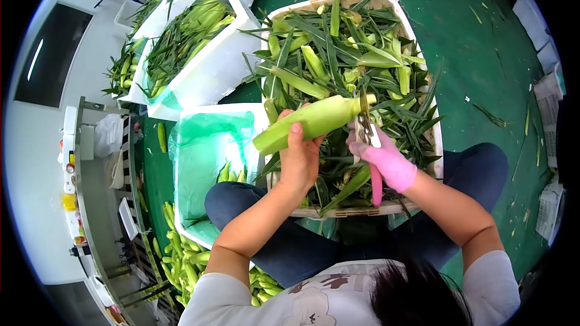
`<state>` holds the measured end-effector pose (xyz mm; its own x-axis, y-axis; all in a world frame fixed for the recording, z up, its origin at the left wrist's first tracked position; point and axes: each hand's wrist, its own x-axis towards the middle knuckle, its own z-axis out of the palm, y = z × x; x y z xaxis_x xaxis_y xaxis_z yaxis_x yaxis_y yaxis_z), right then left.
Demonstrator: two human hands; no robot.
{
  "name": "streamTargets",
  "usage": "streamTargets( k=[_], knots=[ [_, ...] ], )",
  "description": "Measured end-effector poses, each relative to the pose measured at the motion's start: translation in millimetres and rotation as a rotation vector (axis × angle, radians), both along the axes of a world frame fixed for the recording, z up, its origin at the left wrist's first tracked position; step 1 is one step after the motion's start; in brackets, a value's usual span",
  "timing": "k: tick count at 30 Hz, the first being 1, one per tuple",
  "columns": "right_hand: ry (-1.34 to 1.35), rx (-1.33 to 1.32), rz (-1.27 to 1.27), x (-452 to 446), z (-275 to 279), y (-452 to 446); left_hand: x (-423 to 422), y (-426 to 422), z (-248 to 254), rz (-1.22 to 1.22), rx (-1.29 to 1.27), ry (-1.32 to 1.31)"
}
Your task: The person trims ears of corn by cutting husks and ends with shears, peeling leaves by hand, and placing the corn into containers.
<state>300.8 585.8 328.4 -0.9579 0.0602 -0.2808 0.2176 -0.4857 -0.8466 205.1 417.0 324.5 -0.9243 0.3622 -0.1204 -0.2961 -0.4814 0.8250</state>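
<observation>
My left hand (pixel 297 154) is closed around a green ear of corn in its husk (pixel 314 122), held tilted with its stem end up and to the right. In my right hand (pixel 386 160), which wears a pink glove, I grip pruning shears (pixel 364 130) with a pink handle. Their blades are at the stem end of the corn; whether they bite into it I cannot tell. Beneath both hands stands a large white basket (pixel 434 139) heaped with cut husks and long leaves (pixel 329 48).
White foam boxes (pixel 241 15) full of leafy corn stand at upper left. A foam box with green lining (pixel 196 163) holds a few ears beside my left knee. Trimmed ears (pixel 187 265) are piled at lower left. A metal rack (pixel 130 205) is on the left; white crates (pixel 547 115) line the right.
</observation>
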Motion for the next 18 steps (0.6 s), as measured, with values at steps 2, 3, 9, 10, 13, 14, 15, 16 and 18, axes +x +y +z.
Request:
streamTargets(
  k=[2, 3, 9, 10, 13, 14, 15, 16, 18],
  knots=[
    [-0.018, 0.093, -0.014, -9, -16, 1, -5, 3, -3, -0.022, 0.017, -0.036],
    [-0.026, 0.138, -0.015, -13, -21, 1, -9, 2, -3, -0.035, 0.023, -0.054],
    [-0.084, -0.053, -0.120, -10, 3, 15, -35, -16, 12, -0.074, -0.296, 0.261],
    [-0.106, -0.040, -0.205, -10, 11, 16, -31, -13, 20, -0.066, -0.383, 0.389],
    [-0.078, 0.076, -0.142, -2, 34, 18, -28, -9, 21, -0.054, -0.644, 0.875],
    [-0.033, 0.100, -0.140, -1, 52, 9, -24, -6, 22, -0.045, -0.679, 0.926],
    [-0.043, 0.138, -0.095, 4, 61, 5, -19, -3, 22, -0.041, -0.715, 0.978],
    [-0.045, 0.133, -0.055, 7, 64, 3, -16, 0, 20, -0.042, -0.752, 1.032],
    [-0.100, 0.220, -0.015, 9, 67, -5, -11, 4, 14, -0.007, -0.795, 1.060]
  ],
)
